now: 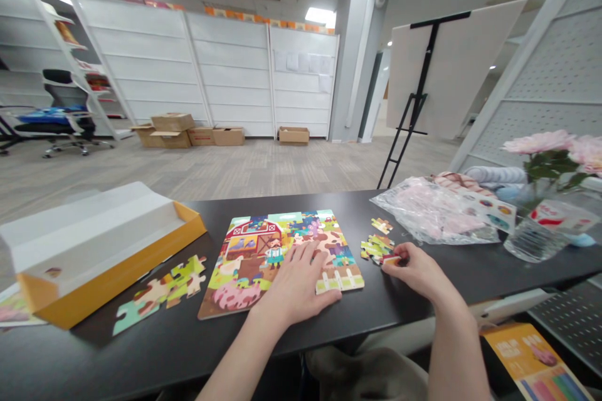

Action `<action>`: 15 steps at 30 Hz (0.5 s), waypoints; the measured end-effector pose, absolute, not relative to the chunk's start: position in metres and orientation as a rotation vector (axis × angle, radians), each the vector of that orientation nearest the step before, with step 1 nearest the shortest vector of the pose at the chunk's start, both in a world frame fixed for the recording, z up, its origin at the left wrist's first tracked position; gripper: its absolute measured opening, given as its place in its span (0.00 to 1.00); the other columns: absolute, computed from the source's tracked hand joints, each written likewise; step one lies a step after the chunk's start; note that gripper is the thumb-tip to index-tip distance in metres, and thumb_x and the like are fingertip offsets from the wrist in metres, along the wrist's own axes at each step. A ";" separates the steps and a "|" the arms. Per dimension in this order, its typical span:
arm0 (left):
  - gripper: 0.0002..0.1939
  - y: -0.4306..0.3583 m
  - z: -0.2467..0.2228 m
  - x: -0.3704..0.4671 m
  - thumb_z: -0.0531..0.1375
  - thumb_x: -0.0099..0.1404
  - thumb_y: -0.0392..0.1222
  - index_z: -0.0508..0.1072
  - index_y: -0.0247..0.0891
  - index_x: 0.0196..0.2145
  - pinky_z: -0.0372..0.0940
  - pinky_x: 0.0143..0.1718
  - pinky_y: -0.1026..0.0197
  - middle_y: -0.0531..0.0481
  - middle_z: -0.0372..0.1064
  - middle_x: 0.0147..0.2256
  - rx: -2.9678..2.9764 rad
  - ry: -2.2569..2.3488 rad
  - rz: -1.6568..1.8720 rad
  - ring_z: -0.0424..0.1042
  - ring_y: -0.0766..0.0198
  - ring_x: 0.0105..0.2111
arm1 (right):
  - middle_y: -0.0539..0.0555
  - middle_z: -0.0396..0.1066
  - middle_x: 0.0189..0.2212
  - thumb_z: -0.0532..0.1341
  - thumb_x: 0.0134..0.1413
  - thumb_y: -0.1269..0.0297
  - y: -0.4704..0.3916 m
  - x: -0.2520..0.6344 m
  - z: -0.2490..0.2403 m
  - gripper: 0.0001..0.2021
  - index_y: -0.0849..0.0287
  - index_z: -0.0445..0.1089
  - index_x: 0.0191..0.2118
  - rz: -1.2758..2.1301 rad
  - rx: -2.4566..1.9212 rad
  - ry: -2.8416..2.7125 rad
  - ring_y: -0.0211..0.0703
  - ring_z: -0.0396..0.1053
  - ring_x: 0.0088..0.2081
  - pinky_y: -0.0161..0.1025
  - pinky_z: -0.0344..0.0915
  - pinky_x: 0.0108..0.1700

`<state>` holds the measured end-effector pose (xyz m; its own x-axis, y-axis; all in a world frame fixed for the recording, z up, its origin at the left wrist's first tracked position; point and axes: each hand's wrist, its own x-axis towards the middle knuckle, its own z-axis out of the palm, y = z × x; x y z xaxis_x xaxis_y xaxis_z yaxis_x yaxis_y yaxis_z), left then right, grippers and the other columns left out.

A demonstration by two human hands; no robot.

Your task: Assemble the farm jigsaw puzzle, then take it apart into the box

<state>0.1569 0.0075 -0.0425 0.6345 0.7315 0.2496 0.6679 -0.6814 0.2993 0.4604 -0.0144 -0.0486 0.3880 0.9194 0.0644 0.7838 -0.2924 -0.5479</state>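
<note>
The left hand [298, 285] lies palm down across the lower right part of the farm-scene jigsaw board [239, 266], fingers slightly spread, probably to steady it against sliding. The right hand [414, 269] pinches a small jigsaw piece [390, 259] between thumb and fingers, a grip that seems to suit something so thin; the fingers hide much of it, so its shape cannot be told. Just beside that hand, some loose pieces [376, 244] lie close together, apparently within easy reach. The board rests flat between these and a larger spread of pieces [164, 288] on the left, which sits in front of an open yellow box [117, 266] with a white inside, perhaps set aside to leave the middle free for the board. All this rests on a glossy black table [179, 357]. Toward its right end are a crinkled clear plastic bag [423, 207] and a transparent container [538, 238] with pink flowers [540, 143] above it. Below the table edge at right shows an orange printed package [531, 351]. Beyond, on the grey patterned floor [263, 169], cardboard boxes [172, 122] line white shelving panels [230, 75], with an office chair [66, 100] at left and a black easel [423, 81] bearing a white board [461, 69] at right.
</note>
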 end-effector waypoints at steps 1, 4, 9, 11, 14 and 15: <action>0.33 0.008 -0.042 0.157 0.60 0.63 0.62 0.66 0.41 0.59 0.51 0.66 0.42 0.41 0.59 0.64 2.685 1.148 0.518 0.55 0.45 0.65 | 0.57 0.79 0.34 0.67 0.36 0.54 -0.015 0.461 -0.048 0.17 0.56 0.70 0.34 0.399 -2.132 -1.429 0.51 0.76 0.36 0.40 0.66 0.37; 0.33 0.008 -0.041 0.157 0.59 0.64 0.63 0.65 0.39 0.60 0.50 0.67 0.43 0.41 0.61 0.64 2.707 1.133 0.499 0.55 0.45 0.65 | 0.55 0.79 0.30 0.65 0.38 0.55 -0.017 0.463 -0.048 0.15 0.55 0.68 0.34 0.518 -2.044 -1.367 0.49 0.76 0.33 0.39 0.65 0.35; 0.33 0.009 -0.039 0.158 0.59 0.63 0.63 0.66 0.39 0.58 0.53 0.65 0.44 0.41 0.62 0.62 2.716 1.134 0.510 0.58 0.46 0.63 | 0.54 0.78 0.25 0.58 0.43 0.56 -0.019 0.469 -0.045 0.17 0.56 0.71 0.39 0.536 -2.011 -1.322 0.49 0.75 0.30 0.40 0.64 0.34; 0.36 0.009 -0.038 0.159 0.59 0.63 0.63 0.65 0.37 0.60 0.53 0.65 0.45 0.39 0.62 0.62 2.720 1.141 0.508 0.58 0.45 0.63 | 0.54 0.78 0.25 0.56 0.43 0.56 -0.019 0.470 -0.041 0.17 0.57 0.73 0.39 0.508 -2.011 -1.297 0.49 0.75 0.31 0.40 0.65 0.35; 0.36 0.010 -0.037 0.159 0.59 0.63 0.64 0.65 0.35 0.59 0.53 0.65 0.45 0.38 0.63 0.61 2.727 1.133 0.501 0.59 0.45 0.62 | 0.55 0.78 0.26 0.55 0.43 0.55 -0.021 0.468 -0.033 0.19 0.57 0.75 0.38 0.388 -2.042 -1.218 0.50 0.75 0.31 0.41 0.64 0.36; 0.35 0.010 -0.036 0.159 0.60 0.63 0.64 0.66 0.35 0.58 0.53 0.65 0.45 0.38 0.63 0.61 2.729 1.128 0.499 0.59 0.45 0.62 | 0.55 0.78 0.25 0.55 0.43 0.55 -0.021 0.467 -0.031 0.19 0.57 0.76 0.38 0.350 -2.050 -1.193 0.51 0.75 0.31 0.41 0.64 0.36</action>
<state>0.1592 0.0098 -0.0361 0.6624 0.7074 0.2467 0.6586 -0.7068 0.2584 0.4674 -0.0215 -0.0308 0.5330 0.8375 0.1201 0.6398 -0.3061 -0.7050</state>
